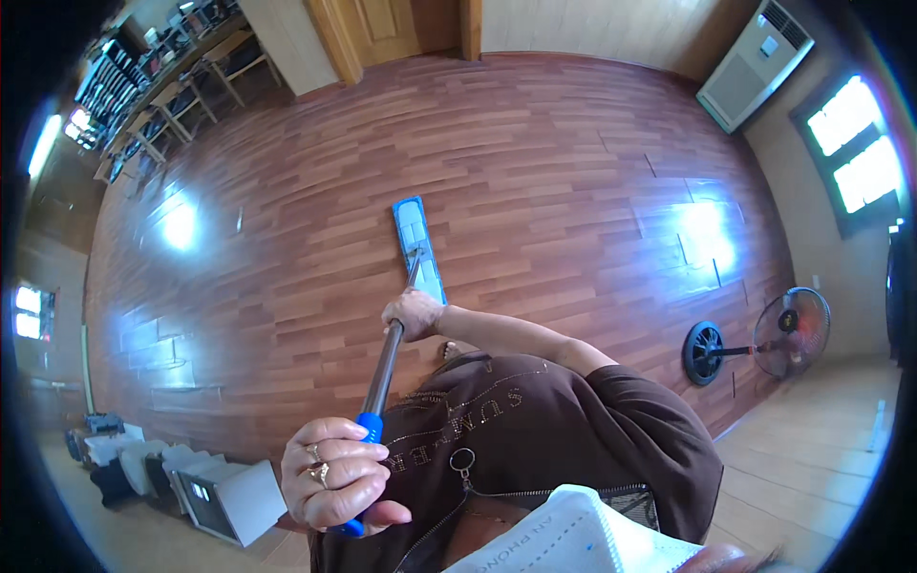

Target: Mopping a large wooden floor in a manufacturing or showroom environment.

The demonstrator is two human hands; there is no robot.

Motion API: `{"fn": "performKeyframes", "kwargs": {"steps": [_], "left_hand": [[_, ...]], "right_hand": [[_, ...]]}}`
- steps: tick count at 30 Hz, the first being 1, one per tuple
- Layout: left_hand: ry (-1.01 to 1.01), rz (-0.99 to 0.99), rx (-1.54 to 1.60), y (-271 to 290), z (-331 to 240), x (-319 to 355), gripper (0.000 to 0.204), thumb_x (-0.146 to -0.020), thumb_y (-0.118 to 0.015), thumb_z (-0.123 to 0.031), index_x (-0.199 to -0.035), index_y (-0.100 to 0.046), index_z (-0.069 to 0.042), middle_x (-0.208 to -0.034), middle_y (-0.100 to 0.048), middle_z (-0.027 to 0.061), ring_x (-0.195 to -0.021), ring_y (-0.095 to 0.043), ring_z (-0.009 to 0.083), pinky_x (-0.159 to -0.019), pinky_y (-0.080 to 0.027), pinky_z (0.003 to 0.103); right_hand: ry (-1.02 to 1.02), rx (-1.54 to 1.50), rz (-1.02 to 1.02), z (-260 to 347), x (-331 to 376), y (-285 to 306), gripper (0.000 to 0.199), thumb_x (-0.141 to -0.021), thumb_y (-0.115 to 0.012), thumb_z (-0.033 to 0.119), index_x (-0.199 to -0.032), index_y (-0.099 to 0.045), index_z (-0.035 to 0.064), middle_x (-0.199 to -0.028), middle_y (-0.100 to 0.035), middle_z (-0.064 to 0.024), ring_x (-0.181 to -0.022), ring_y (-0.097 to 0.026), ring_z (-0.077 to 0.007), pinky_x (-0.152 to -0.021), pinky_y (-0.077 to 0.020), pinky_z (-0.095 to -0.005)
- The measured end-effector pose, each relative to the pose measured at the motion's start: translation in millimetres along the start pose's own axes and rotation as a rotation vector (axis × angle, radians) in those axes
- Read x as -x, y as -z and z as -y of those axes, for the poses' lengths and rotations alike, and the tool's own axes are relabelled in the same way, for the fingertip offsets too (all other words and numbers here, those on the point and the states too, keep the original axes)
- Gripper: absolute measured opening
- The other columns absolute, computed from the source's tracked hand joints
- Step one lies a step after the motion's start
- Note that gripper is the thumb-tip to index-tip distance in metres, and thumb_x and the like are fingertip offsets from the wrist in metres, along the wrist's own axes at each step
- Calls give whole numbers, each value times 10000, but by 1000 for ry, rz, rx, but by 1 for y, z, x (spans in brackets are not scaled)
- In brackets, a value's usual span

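Mop (417,250), flat blue head on the wooden floor (535,162), is gripped by left hand (336,473) and right hand (413,313), handle slanting away from the body.

So I've got this flat mop (401,315), the kind with a long grey metal pole and a blue grip at the top end. The head (418,246) is a narrow blue rectangle with a pale pad, lying flat on the reddish wood floor (535,181) out in front of me. The pole tilts back toward me from the middle of the head.
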State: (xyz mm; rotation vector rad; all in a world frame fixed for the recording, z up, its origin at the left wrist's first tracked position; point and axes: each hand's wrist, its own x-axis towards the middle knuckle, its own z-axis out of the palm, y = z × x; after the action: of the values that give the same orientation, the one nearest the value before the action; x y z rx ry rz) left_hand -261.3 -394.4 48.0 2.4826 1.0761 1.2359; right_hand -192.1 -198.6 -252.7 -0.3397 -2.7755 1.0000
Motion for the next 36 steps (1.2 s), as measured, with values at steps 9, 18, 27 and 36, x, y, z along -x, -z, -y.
{"fn": "performKeyframes", "kwargs": {"steps": [9,18,27,36], "left_hand": [[-35,-91,340,-54,131,-35,336,-729,-783,-384,-796,-601,-110,-664,-638,7,-731,-690,194,-709,-508,369],[61,250,778,-128,203,-117,218,-721,-778,-217,-848,-648,-97,-795,-671,32,-856,-673,220,-839,-442,369],[271,477,1157,-221,242,-192,117,-795,-732,-132,-813,-659,-42,-956,-668,92,-1088,-577,276,-961,-419,433],[264,488,996,-279,277,-265,128,-809,-730,-128,-844,-639,-47,-983,-651,95,-1120,-553,299,-1014,-385,475]], "right_hand": [[-464,201,-176,-129,74,54,147,-633,-656,229,-770,-603,215,-761,-650,-49,-806,-645,-292,-739,-474,-462],[-843,183,-607,-176,219,87,151,-639,-662,204,-742,-602,112,-776,-616,-96,-812,-625,-312,-683,-492,-423],[-1042,137,-815,-216,335,103,108,-668,-641,85,-772,-646,59,-857,-670,-131,-857,-626,-337,-722,-494,-386],[-882,169,-900,-341,346,183,130,-705,-697,90,-729,-569,96,-797,-587,-104,-776,-589,-328,-649,-480,-409]]}}
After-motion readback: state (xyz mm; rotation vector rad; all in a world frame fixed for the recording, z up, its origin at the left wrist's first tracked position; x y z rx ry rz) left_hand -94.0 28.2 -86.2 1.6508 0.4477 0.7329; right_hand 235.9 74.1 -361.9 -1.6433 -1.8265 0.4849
